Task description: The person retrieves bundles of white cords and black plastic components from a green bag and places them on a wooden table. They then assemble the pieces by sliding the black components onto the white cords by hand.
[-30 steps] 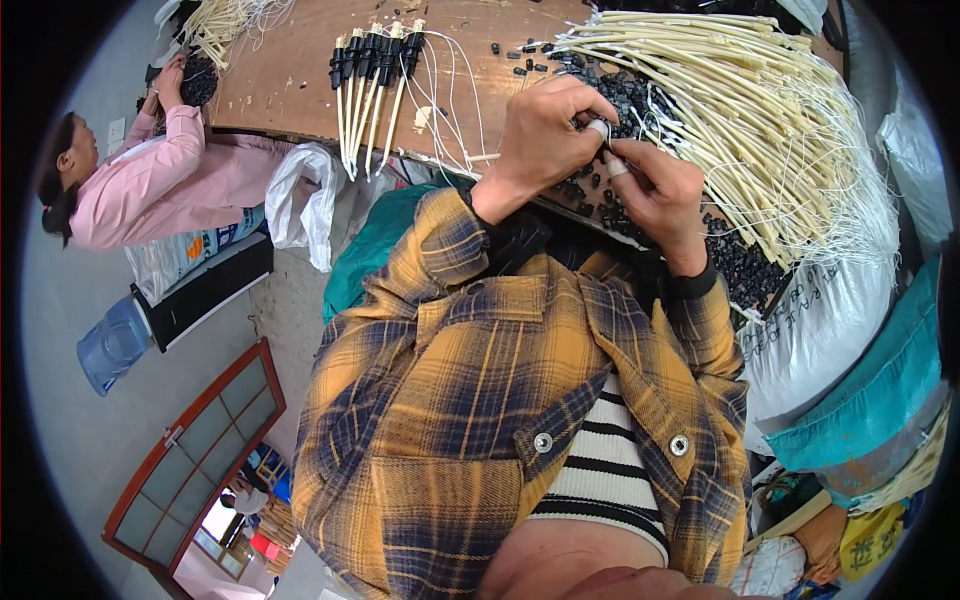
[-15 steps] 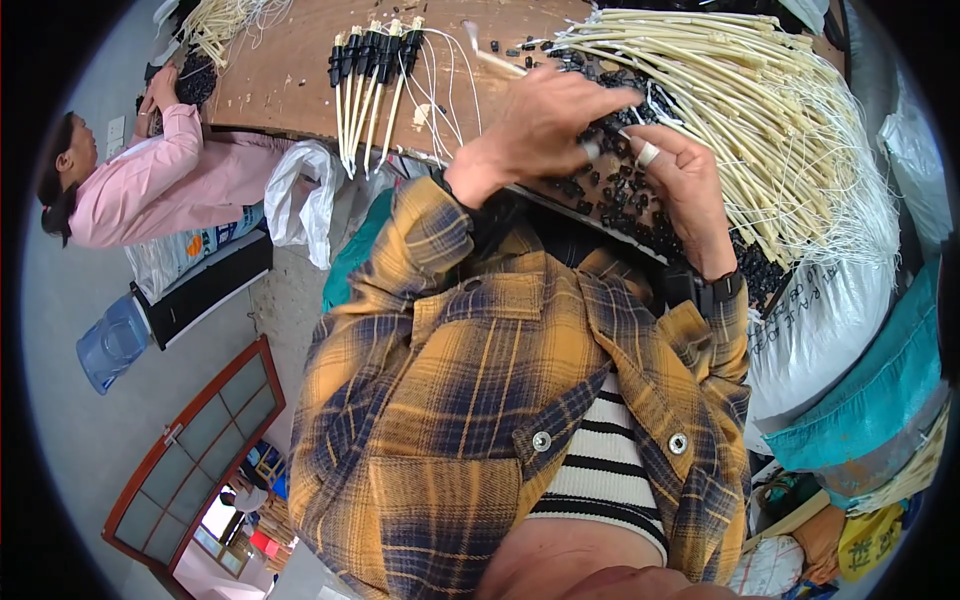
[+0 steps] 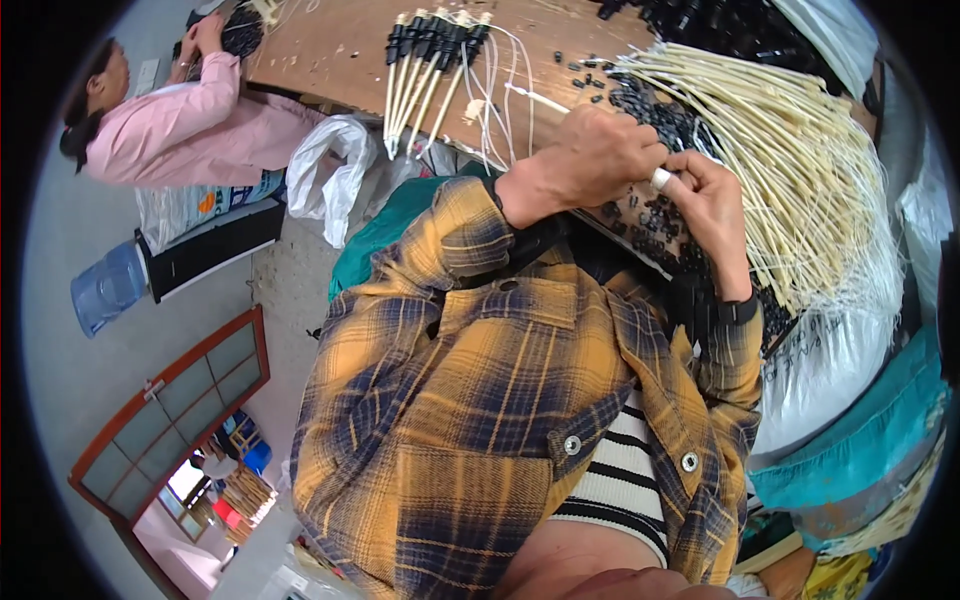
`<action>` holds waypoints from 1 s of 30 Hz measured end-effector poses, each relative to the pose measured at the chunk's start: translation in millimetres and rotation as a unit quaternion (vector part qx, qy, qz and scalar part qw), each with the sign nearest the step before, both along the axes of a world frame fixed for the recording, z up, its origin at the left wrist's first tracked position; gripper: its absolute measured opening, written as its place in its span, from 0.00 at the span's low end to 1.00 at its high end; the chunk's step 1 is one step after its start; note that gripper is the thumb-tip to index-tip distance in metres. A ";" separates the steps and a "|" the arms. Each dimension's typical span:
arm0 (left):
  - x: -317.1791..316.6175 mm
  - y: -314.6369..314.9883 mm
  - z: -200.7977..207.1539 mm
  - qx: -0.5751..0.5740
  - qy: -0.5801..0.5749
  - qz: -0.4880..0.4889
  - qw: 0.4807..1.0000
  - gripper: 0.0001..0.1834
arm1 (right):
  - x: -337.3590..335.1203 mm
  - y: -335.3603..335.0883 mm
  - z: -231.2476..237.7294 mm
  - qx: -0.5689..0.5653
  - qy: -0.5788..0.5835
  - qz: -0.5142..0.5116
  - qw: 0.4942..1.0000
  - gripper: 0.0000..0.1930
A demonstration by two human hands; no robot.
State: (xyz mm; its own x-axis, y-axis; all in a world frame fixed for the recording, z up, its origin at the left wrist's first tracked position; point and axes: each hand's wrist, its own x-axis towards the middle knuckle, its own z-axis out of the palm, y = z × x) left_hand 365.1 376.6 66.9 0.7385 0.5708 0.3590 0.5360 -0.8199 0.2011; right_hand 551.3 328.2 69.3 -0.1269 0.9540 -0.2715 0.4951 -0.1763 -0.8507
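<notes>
My left hand (image 3: 598,155) is closed around a thin cream stick (image 3: 540,98), whose white end sticks out past the knuckles toward the far side. My right hand (image 3: 714,205) meets it at the fingertips, thumb and finger pinched, with a white band on one finger. Whatever lies between the two hands is hidden. Small black tube-like pieces (image 3: 645,225) are scattered on the table beneath and beyond them. Beside my right hand fans a big pile of cream sticks (image 3: 765,165) trailing white strings.
Left of my hands, several sticks with black fittings (image 3: 432,50) lie in a row on the brown table (image 3: 340,60). More black parts (image 3: 735,30) heap at the far right. A person in pink (image 3: 175,125) works at the far left. A white bag (image 3: 335,175) hangs by the table edge.
My hands have come together at the fingertips, and the left fingers, partly extended before, are now curled in. The whole view has shifted, with the table items appearing further right.
</notes>
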 end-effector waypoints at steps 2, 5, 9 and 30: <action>-6.5 3.9 -0.2 0.000 -0.064 -0.005 0.998 0.06 | -11.3 -1.1 5.6 0.054 -0.038 -0.002 0.998 0.07; -32.5 16.5 2.4 -0.010 -0.126 0.055 0.990 0.07 | -19.5 5.7 13.7 0.271 -0.090 -0.009 0.958 0.05; -114.1 62.0 -13.2 0.111 -0.189 0.241 0.946 0.06 | -8.7 16.0 16.8 0.353 -0.119 -0.056 0.926 0.04; -73.1 182.5 -39.3 -0.097 0.123 0.293 0.943 0.22 | 60.6 -4.9 -4.1 0.248 -0.422 -0.105 0.866 0.10</action>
State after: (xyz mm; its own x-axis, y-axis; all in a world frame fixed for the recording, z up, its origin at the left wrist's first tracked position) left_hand 292.0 559.2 27.7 0.3227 0.9442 0.0661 0.9358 -0.3288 0.1275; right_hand 611.9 323.4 65.2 0.1079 0.9579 0.2661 0.9787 -0.0553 -0.1977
